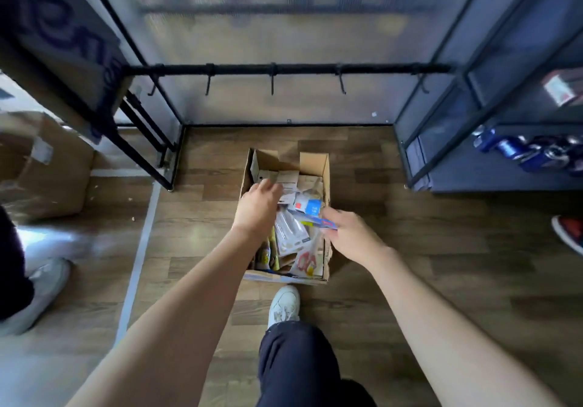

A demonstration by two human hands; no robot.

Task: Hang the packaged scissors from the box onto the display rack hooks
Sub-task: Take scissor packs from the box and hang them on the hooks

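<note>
The display rack [284, 69] stands beyond the box, a black bar across a translucent ribbed panel, with bare black hooks [272, 83] hanging from the bar in a row. The box [325, 167] is an open brown cardboard carton on the wood-plank floor [426, 249], flaps up, just in front of the rack's base. It is crowded with flat carded packages lying at loose angles: a pale card with long light-coloured items [288, 233] near the box's middle, a pack of red-handled scissors [306, 261] at the box's near right corner, and white-labelled cards [285, 179] toward its far end.

Over the box's right rim, the right hand [350, 236] pinches one packaged scissors [310, 216] by its end, fingers curled round it; the pack is thin, blue and yellow with a red tip, tilted across the box's top. The left hand [257, 208] reaches into the box's left half, fingers bent down among the packs; whether it holds one cannot be told.

A white shoe [284, 305] stands just short of the box's near wall.
</note>
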